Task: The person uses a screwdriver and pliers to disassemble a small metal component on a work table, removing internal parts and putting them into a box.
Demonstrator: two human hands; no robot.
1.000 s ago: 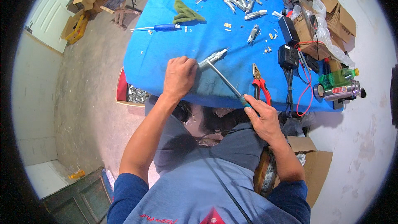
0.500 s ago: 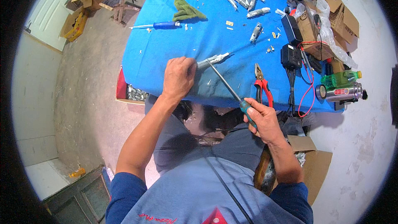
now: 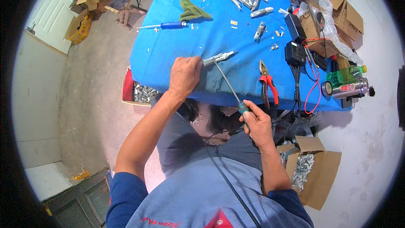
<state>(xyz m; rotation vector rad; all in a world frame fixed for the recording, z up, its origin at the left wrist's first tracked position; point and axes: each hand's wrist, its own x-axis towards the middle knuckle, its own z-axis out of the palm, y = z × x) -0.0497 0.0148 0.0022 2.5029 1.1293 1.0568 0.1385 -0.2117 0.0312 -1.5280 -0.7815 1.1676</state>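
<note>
My left hand (image 3: 184,77) is closed around the near end of a slim silvery-white part (image 3: 221,58), held at the table's front edge with its far end pointing right. In my right hand (image 3: 258,123) is a screwdriver (image 3: 229,84), gripped by its teal handle. The tip of its long shaft meets the part's side, just past my left fingers. Pliers with red and black handles (image 3: 268,83) lie on the blue cloth (image 3: 164,63), right of the screwdriver. What the part is exactly, I cannot make out.
Several similar parts (image 3: 255,0) are heaped at the back. A blue screwdriver (image 3: 172,25) and green rags (image 3: 192,10) lie at the left. Black power adapters (image 3: 294,54), a green bottle (image 3: 346,75) and a steel flask (image 3: 350,88) line the right edge. A carton of metal pieces (image 3: 322,173) stands below.
My right hand and the screwdriver have shifted slightly left and down. The view has moved a little, showing more of the carton at the lower right. Both hands keep their grips.
</note>
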